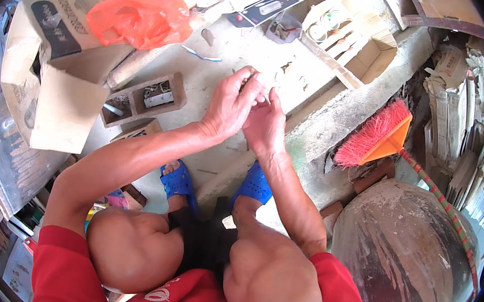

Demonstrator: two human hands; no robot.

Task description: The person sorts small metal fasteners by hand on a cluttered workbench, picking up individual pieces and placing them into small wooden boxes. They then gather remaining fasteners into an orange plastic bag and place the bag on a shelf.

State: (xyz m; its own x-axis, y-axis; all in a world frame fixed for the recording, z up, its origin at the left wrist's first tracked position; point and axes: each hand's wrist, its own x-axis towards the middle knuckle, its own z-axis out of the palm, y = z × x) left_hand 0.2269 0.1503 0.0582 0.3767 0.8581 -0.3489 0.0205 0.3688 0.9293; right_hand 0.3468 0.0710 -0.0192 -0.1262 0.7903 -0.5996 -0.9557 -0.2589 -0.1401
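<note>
My left hand (pixel 229 107) and my right hand (pixel 267 125) meet in front of me, above the pale floor. The fingers of the left are curled close together, with a small dark gap or thing between them that I cannot make out. My right hand is turned palm inward, its thumb raised and its fingers bent toward the left fingertips. Whatever lies between the two hands is too small and too covered to name. Nearest to the left hand is a wooden box with compartments (pixel 181 92), which holds metal bits and a white cylinder (pixel 158 99).
An orange plastic bag (pixel 143 14) lies by an open cardboard box (pixel 67 109). A toothbrush (pixel 201 54) rests on the floor (pixel 241 39). Farther off are a clear plastic tub (pixel 278 32) and a cardboard tray (pixel 375 63). At right are a broom (pixel 376 135) and stacked cardboard (pixel 447 98).
</note>
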